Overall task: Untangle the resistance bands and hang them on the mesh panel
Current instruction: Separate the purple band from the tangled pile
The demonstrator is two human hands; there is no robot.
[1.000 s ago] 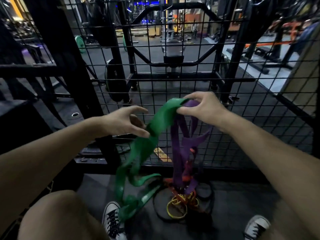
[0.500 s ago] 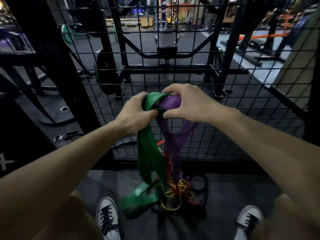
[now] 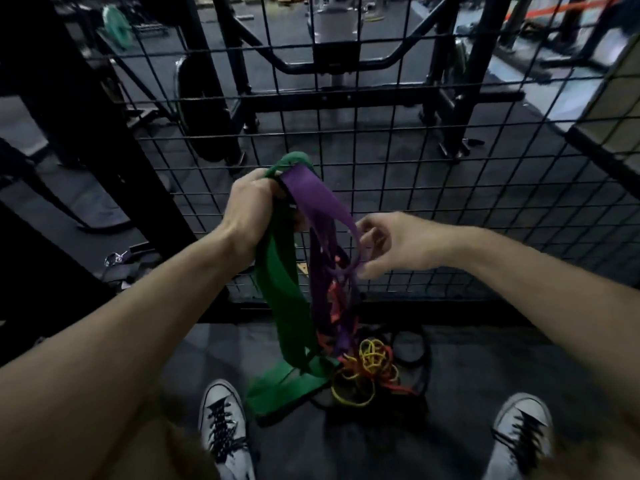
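Note:
My left hand (image 3: 251,211) grips the tops of a wide green band (image 3: 282,292) and a purple band (image 3: 318,199), holding the bundle up in front of the black mesh panel (image 3: 433,202). Lower down on the right, my right hand (image 3: 394,245) pinches purple strands with curled fingers. Red bands (image 3: 336,303) twist through the purple ones. Thin yellow bands (image 3: 367,372) and a black band (image 3: 415,348) lie in a knot on the floor below.
Dark rubber floor lies under my two white sneakers (image 3: 223,431) (image 3: 519,434). A thick black post (image 3: 104,126) stands on the left. Behind the mesh are a weight plate (image 3: 204,112) and a rack frame (image 3: 332,98).
My left hand has taken the tops of both bands. My right hand let go of the top and dropped lower right onto the purple strands. The view tilted downward.

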